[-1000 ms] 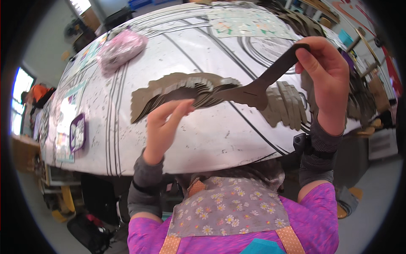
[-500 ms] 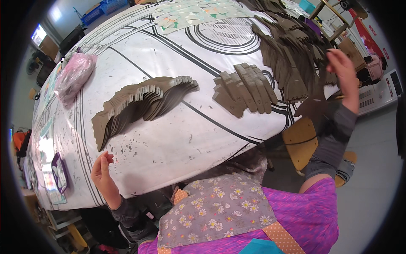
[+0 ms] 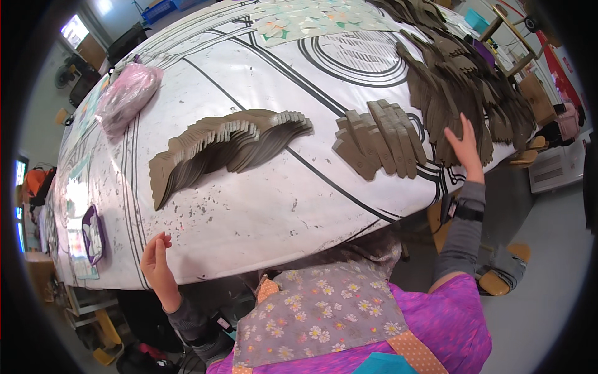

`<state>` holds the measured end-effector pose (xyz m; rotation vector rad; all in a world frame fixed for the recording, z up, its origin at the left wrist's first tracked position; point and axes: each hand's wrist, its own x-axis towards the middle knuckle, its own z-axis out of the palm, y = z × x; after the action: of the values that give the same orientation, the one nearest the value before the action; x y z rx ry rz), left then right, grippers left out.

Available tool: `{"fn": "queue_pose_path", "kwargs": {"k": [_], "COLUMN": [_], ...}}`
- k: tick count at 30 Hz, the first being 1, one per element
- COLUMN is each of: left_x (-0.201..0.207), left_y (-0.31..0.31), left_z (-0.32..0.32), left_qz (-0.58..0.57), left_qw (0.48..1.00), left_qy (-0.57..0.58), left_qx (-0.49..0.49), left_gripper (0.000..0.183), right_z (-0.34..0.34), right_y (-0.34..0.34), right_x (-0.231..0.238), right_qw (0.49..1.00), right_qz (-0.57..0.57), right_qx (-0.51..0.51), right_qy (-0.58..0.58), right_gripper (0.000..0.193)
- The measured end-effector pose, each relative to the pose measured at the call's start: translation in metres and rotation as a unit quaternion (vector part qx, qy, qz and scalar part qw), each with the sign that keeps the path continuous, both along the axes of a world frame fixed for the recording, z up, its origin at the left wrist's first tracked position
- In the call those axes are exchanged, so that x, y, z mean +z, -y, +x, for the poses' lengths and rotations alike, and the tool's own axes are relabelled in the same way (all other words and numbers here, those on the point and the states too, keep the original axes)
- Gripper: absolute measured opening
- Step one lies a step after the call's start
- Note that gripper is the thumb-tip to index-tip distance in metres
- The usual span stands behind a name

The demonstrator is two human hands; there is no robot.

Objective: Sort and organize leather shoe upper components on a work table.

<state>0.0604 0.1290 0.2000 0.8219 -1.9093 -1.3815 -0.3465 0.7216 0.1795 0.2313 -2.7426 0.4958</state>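
My right hand [image 3: 466,148] reaches over the near edge of a large heap of dark brown-grey flat cut pieces [image 3: 445,93] on the right of the table. Its fingers are spread, with the tips at the pieces; whether they touch is unclear. Left of it lies a smaller fanned group of similar pieces [image 3: 380,140]. Near the table's front left edge, my left hand [image 3: 160,268] is raised with thumb and fingers drawn together, and nothing shows between them. Beyond it, a long overlapping row of the same pieces [image 3: 224,143] curves across the cloth.
A white cloth with black line patterns [image 3: 261,218] covers the table. At its left are a pink plastic-wrapped bundle [image 3: 129,96] and a purple-edged pouch [image 3: 93,235]. A pale floral sheet [image 3: 324,22] lies at the far side. A wooden stool [image 3: 523,47] stands beyond the heap.
My right hand has moved left and nearer, from the heap's right side to its front edge, and its fingers have spread. The view has shifted slightly; my left hand stays at the table edge.
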Motion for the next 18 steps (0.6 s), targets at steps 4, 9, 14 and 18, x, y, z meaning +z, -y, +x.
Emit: {"fn": "queue_pose_path", "kwargs": {"k": [4,9,14,18], "left_x": [-0.008,0.008,0.041,0.048], "left_y": [0.007,0.007,0.026,0.048], "left_z": [0.021,0.011,-0.051,-0.082], "left_qz": [0.008,-0.018,-0.230,-0.392], "left_qw": [0.999,0.998,0.959,0.872], "left_qy": [0.027,0.065,0.088,0.209], "left_qx": [0.015,0.005,-0.138,-0.206], "left_gripper": [0.026,0.021,0.018,0.031], "right_z": [0.021,-0.021,-0.053,-0.069], "right_y": [0.043,0.017,-0.046,-0.041], "right_x": [-0.009,-0.036,-0.064,-0.071], "right_qw": [0.989,0.997,0.998,0.999], "right_qz": [0.042,0.045,0.053,0.043], "right_qx": [-0.077,-0.013,0.000,-0.002], "right_qy": [0.116,0.059,0.027,0.031], "right_gripper": [0.081,0.077,0.077,0.078]}}
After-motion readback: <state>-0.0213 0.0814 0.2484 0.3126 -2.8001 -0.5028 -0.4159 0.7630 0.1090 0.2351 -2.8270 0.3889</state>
